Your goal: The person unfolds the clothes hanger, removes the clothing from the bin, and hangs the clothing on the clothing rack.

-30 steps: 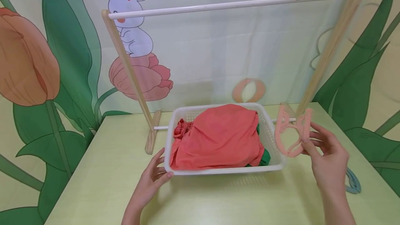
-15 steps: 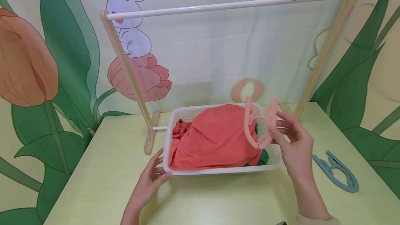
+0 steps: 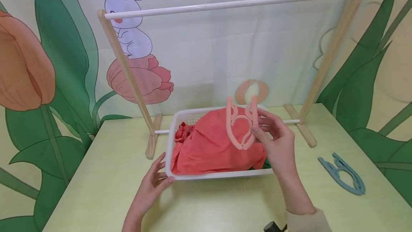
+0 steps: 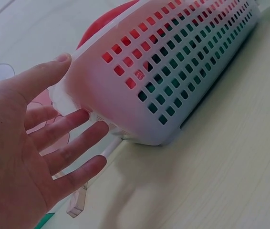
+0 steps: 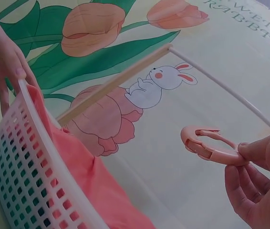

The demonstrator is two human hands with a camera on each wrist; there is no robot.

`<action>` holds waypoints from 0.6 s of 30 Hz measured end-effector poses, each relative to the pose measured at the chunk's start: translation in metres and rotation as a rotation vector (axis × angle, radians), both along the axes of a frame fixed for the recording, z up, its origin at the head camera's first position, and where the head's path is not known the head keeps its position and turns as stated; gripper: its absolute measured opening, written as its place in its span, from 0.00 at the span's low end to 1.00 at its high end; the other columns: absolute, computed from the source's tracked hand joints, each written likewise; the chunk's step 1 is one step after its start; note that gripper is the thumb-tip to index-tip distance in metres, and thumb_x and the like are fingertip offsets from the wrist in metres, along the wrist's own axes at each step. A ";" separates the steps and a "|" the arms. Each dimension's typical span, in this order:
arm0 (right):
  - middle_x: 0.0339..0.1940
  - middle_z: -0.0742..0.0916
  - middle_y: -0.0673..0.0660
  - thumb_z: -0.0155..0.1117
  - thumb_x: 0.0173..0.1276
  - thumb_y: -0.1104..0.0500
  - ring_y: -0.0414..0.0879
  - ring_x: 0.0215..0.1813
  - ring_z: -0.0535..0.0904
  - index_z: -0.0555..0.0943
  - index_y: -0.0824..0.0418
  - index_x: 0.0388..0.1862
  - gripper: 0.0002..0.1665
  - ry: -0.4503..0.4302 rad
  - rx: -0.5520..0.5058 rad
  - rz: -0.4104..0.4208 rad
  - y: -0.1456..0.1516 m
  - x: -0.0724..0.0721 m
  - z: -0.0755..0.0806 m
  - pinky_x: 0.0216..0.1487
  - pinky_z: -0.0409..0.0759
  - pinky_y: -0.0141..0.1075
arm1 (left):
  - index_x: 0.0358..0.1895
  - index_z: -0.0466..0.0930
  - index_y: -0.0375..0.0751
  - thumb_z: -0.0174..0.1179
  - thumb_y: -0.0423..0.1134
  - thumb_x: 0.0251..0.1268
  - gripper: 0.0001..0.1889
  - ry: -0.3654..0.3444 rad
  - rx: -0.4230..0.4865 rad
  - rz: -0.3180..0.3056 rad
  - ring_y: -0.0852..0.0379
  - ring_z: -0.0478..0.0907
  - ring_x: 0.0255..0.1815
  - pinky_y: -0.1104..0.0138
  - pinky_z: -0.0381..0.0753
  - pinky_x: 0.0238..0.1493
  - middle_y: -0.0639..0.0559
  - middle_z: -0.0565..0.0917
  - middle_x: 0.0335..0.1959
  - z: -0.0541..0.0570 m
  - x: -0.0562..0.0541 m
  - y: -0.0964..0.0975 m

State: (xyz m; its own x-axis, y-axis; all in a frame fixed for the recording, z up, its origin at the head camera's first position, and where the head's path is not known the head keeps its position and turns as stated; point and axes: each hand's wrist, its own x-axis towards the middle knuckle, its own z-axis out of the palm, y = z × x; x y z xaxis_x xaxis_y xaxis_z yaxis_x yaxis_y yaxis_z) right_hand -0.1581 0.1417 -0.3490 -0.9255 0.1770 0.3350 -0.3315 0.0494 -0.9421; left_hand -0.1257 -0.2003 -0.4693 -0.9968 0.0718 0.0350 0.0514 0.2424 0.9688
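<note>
A folded pink plastic clothes hanger (image 3: 229,121) is pinched between the thumb and fingers of my right hand (image 3: 279,146). It is held up in front of the red cloth (image 3: 206,149) that fills the white basket (image 3: 209,175). My left hand (image 3: 153,183) rests at the basket's near left corner. In the left wrist view, the thumb (image 4: 54,69) touches the rim, while the other fingers reach out nearly straight beside the end wall. Some green cloth (image 3: 267,164) peeks out under the red, and more of it shows through the basket's holes.
Behind the basket stands a rack with a white top bar (image 3: 231,5) and wooden posts (image 3: 333,53). A folded blue hanger (image 3: 348,169) lies on the table at the right. A printed rabbit curtain hangs behind. Part of a dark object (image 3: 271,227) shows at the bottom edge.
My right hand has carried the pink hanger leftward from the basket's right side to in front of the red cloth. The blue hanger has come into full view. My left hand stays at the corner.
</note>
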 end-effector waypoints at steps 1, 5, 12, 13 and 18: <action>0.48 0.84 0.50 0.66 0.68 0.63 0.44 0.44 0.82 0.77 0.53 0.65 0.26 -0.002 -0.001 0.008 -0.002 0.000 0.000 0.39 0.87 0.33 | 0.77 0.55 0.54 0.65 0.35 0.65 0.40 0.002 -0.001 -0.001 0.66 0.82 0.50 0.74 0.81 0.51 0.37 0.73 0.67 0.000 0.000 0.000; 0.48 0.84 0.51 0.66 0.68 0.61 0.44 0.44 0.82 0.77 0.51 0.65 0.26 -0.011 0.007 0.038 -0.008 -0.003 0.000 0.39 0.87 0.33 | 0.77 0.55 0.54 0.65 0.35 0.65 0.40 0.001 0.000 -0.004 0.66 0.82 0.50 0.73 0.81 0.51 0.37 0.73 0.67 0.000 0.000 -0.001; 0.49 0.84 0.52 0.67 0.68 0.59 0.46 0.45 0.83 0.78 0.48 0.64 0.26 -0.008 0.018 0.074 -0.020 -0.007 0.000 0.40 0.88 0.34 | 0.77 0.55 0.56 0.65 0.36 0.65 0.40 -0.001 0.009 -0.020 0.63 0.82 0.51 0.73 0.81 0.52 0.39 0.73 0.67 0.001 0.000 -0.001; 0.49 0.84 0.52 0.67 0.68 0.59 0.46 0.45 0.83 0.78 0.48 0.64 0.26 -0.008 0.019 0.077 -0.021 -0.008 0.000 0.40 0.88 0.34 | 0.77 0.55 0.56 0.65 0.36 0.65 0.40 0.002 0.009 -0.024 0.63 0.82 0.51 0.73 0.81 0.52 0.39 0.74 0.67 0.001 0.000 -0.001; 0.50 0.84 0.52 0.67 0.68 0.59 0.45 0.46 0.83 0.78 0.47 0.64 0.26 -0.017 0.034 0.078 -0.026 -0.007 0.001 0.39 0.87 0.34 | 0.77 0.56 0.55 0.66 0.38 0.64 0.40 0.034 -0.043 -0.022 0.53 0.80 0.58 0.64 0.81 0.58 0.40 0.72 0.69 0.001 -0.001 -0.004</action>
State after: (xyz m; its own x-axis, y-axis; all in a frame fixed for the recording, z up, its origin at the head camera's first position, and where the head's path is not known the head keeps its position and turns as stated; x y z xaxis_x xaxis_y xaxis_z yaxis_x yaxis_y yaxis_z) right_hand -0.1655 0.1152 -0.3482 -0.9415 0.0930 0.3241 -0.3200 0.0558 -0.9458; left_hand -0.1265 -0.2040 -0.4679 -0.9933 0.0961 0.0647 0.0896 0.2826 0.9551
